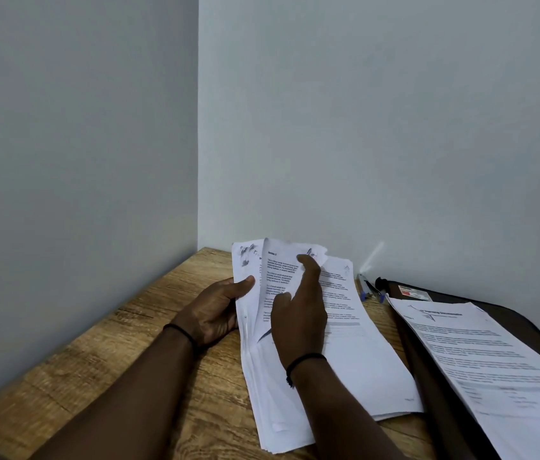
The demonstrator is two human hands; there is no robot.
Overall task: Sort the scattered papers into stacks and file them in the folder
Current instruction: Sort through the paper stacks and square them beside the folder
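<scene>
Gripping the left edge of a thick stack of papers (355, 370), the left hand (214, 310) has its thumb laid over the front of the sheets and its fingers curled behind them, so the far ends of the left pages stand lifted off the table (102, 353). The right hand (300, 310) lies on top of the same stack, just to the right of the left hand, with its fingers fairly straight and spread; the forefinger reaches up to the curled top corner of a printed page and presses it, while the thumb rests lower on the text. The stack spreads from under both hands toward the near edge, its lower part flat on the wood. Each wrist wears a thin black band. To the right, well clear of the hands, a dark folder (428, 376) lies open on the table with a second pile of printed sheets (494, 363) on it. Two pens (370, 288) lie between the stack and the folder, near the grey wall (394, 127)
</scene>
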